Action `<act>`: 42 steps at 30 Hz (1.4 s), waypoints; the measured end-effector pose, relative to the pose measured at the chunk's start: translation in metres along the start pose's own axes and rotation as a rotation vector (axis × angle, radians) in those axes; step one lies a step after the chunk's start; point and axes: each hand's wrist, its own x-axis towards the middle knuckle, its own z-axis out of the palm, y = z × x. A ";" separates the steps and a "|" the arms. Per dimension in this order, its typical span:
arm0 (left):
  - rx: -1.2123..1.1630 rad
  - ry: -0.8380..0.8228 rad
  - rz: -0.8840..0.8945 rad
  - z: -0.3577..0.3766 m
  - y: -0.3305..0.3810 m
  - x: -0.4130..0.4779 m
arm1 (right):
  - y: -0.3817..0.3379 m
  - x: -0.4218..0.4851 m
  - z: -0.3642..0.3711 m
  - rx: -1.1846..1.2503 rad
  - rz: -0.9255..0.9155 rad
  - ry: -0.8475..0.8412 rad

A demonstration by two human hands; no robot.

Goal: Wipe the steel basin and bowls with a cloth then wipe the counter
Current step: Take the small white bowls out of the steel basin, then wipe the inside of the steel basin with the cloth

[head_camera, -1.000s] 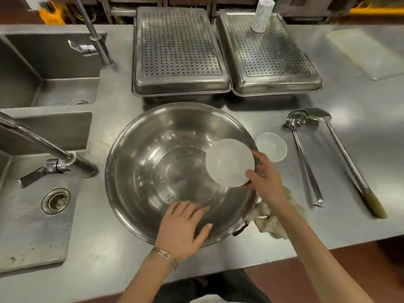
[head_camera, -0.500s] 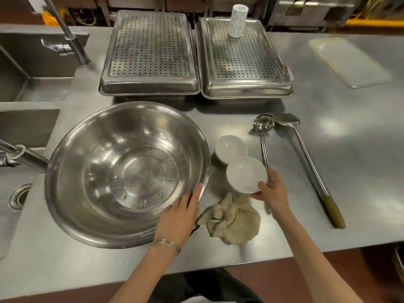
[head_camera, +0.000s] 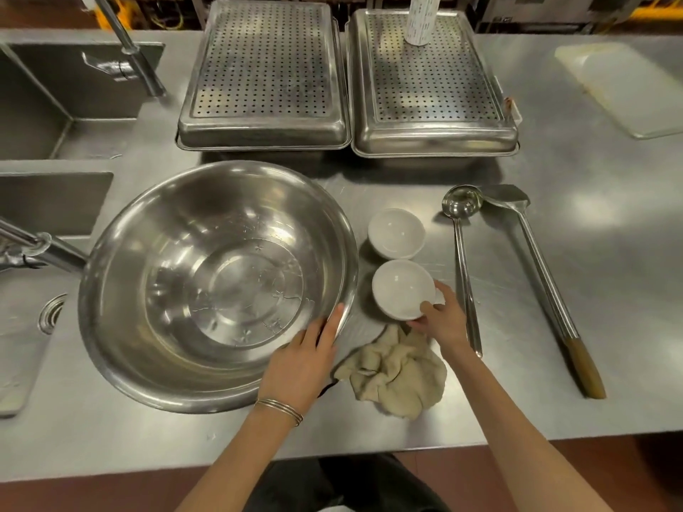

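Two bowls (head_camera: 396, 232), one basin (head_camera: 218, 286), one cloth (head_camera: 397, 371) (crumpled).

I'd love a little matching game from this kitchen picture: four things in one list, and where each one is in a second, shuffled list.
Things:
1. steel basin
2. cloth
3. near white bowl
4. ladle

Places:
A. gripped at its rim by the right hand
B. crumpled on the counter, between the two wrists
C. the left hand rests on its rim
D. lying beside the spatula

Pairs: 1-C, 2-B, 3-A, 4-D
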 end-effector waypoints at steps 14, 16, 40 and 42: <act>-0.084 0.046 0.016 0.004 -0.008 -0.008 | 0.038 -0.081 0.005 -0.647 -0.437 -0.152; -0.096 0.049 0.039 0.001 -0.013 -0.016 | 0.054 -0.084 0.011 -0.826 -0.487 -0.197; -0.236 -0.111 0.455 -0.038 -0.227 -0.104 | -0.077 -0.194 0.105 -0.638 -0.860 0.187; -0.259 -0.067 0.450 -0.047 -0.252 -0.106 | -0.087 -0.191 0.131 -0.670 -0.897 0.151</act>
